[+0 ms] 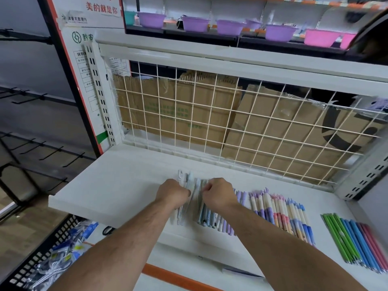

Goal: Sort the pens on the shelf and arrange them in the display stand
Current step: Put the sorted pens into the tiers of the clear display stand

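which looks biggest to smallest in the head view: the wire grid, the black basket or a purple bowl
1. wire grid
2. black basket, though cut off by the frame
3. purple bowl, farther back, so nearness may skew these two

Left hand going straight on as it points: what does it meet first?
Left hand grips pens; beyond them, likely the wire grid behind the shelf, though depth is unclear.
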`<state>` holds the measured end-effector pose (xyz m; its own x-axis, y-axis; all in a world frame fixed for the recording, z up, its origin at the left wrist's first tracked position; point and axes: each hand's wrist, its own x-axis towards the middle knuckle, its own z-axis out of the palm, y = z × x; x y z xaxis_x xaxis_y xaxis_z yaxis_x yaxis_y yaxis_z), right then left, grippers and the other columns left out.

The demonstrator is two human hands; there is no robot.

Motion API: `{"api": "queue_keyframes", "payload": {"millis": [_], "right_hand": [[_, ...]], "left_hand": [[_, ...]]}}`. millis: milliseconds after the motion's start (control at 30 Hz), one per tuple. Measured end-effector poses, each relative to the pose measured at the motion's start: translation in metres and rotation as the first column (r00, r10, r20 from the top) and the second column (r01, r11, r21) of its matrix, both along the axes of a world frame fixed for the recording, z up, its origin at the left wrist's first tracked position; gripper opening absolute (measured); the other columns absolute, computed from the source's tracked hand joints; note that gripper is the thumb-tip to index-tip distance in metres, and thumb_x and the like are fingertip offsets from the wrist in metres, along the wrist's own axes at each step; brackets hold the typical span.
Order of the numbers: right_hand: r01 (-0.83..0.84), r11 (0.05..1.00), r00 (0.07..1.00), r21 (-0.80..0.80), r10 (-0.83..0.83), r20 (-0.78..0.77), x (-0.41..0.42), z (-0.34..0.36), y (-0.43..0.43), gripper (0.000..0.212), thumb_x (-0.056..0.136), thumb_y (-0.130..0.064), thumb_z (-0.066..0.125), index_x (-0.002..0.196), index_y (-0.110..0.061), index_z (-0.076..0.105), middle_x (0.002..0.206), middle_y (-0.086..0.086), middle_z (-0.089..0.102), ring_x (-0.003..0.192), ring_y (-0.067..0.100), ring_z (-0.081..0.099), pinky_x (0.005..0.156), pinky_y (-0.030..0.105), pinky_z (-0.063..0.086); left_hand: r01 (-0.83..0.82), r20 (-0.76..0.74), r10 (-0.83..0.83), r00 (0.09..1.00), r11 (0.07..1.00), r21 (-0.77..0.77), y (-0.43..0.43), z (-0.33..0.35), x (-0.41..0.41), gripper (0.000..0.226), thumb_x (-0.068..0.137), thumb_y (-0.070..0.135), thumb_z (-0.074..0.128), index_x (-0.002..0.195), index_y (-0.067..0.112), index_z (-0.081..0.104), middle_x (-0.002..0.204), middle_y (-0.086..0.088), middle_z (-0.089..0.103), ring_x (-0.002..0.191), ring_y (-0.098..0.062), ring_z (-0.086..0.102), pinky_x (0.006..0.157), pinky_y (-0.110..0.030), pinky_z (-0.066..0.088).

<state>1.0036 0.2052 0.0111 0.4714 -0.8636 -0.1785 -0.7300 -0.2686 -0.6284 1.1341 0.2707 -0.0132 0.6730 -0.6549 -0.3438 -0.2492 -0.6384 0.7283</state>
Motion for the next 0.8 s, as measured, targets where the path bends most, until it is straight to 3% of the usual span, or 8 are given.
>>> {"api": "queue_keyframes", "payload": {"millis": [133, 233, 333, 433, 567, 667, 800], "right_hand": [[0.036, 0.999, 0.997, -0.003, -0.035, 0.064, -0.014, 0.003, 0.004, 0.025, 0.092, -0.011, 0.048, 0.092, 0.0, 0.072, 0.09, 0.015, 0.074, 0.081, 0.029, 0.071, 0.071, 0.04, 0.061], [0.056, 0.998, 0.995, -0.003, -0.055, 0.085, -0.031, 0.005, 0.008, 0.024, 0.094, -0.012, 0.05, 0.09, -0.003, 0.072, 0.088, 0.012, 0.074, 0.077, 0.024, 0.069, 0.071, 0.035, 0.06], [0.077, 0.997, 0.988, 0.012, -0.078, 0.135, -0.055, 0.01, 0.011, 0.023, 0.093, -0.01, 0.052, 0.081, -0.009, 0.071, 0.083, 0.008, 0.073, 0.064, 0.017, 0.061, 0.058, 0.025, 0.051], [0.114, 0.993, 0.974, 0.022, -0.116, 0.194, -0.084, 0.018, 0.012, 0.019, 0.091, -0.008, 0.055, 0.082, -0.003, 0.071, 0.078, 0.014, 0.071, 0.058, 0.018, 0.056, 0.052, 0.022, 0.044], [0.158, 0.987, 0.958, 0.022, -0.158, 0.241, -0.127, 0.03, 0.012, 0.014, 0.092, -0.014, 0.063, 0.08, -0.012, 0.07, 0.067, 0.002, 0.066, 0.059, 0.017, 0.06, 0.051, 0.023, 0.045], [0.205, 0.979, 0.936, 0.013, -0.2, 0.29, -0.164, 0.038, 0.011, 0.011, 0.091, -0.014, 0.065, 0.083, -0.009, 0.07, 0.069, 0.004, 0.067, 0.061, 0.02, 0.065, 0.057, 0.028, 0.052], [0.243, 0.97, 0.918, 0.008, -0.232, 0.32, -0.228, 0.048, 0.007, 0.008, 0.092, -0.014, 0.067, 0.088, -0.009, 0.07, 0.073, 0.007, 0.069, 0.054, 0.015, 0.063, 0.041, 0.017, 0.042]], "left_hand": [[-0.076, -0.226, 0.044, 0.973, 0.988, -0.133, 0.0, 0.002, -0.008, 0.012, 0.081, 0.013, 0.062, 0.084, 0.001, 0.063, 0.071, -0.014, 0.064, 0.055, -0.026, 0.055, 0.053, -0.027, 0.041], [-0.039, -0.344, -0.035, 0.938, 0.978, -0.207, -0.003, 0.004, -0.024, 0.02, 0.083, 0.015, 0.062, 0.092, -0.003, 0.067, 0.078, -0.017, 0.07, 0.064, -0.027, 0.061, 0.061, -0.035, 0.051], [0.017, -0.375, -0.131, 0.917, 0.956, -0.294, -0.009, 0.011, -0.047, 0.016, 0.085, 0.017, 0.066, 0.091, 0.002, 0.067, 0.081, -0.019, 0.073, 0.067, -0.027, 0.065, 0.065, -0.035, 0.051], [0.068, -0.407, -0.214, 0.888, 0.936, -0.346, -0.016, 0.02, -0.073, 0.011, 0.092, 0.016, 0.064, 0.092, 0.006, 0.067, 0.079, -0.013, 0.07, 0.069, -0.026, 0.064, 0.067, -0.036, 0.052], [0.147, -0.425, -0.316, 0.848, 0.911, -0.386, -0.024, 0.035, -0.115, 0.008, 0.094, 0.013, 0.064, 0.096, 0.006, 0.067, 0.087, -0.015, 0.071, 0.073, -0.027, 0.067, 0.07, -0.041, 0.058], [0.202, -0.437, -0.399, 0.806, 0.879, -0.431, -0.03, 0.048, -0.152, 0.003, 0.095, 0.007, 0.063, 0.093, 0.007, 0.065, 0.087, -0.014, 0.07, 0.066, -0.022, 0.069, 0.063, -0.034, 0.058], [0.268, -0.409, -0.469, 0.782, 0.847, -0.459, -0.04, 0.063, -0.212, 0.003, 0.093, 0.004, 0.065, 0.094, 0.006, 0.067, 0.086, -0.013, 0.072, 0.071, -0.025, 0.071, 0.074, -0.041, 0.061]]}}
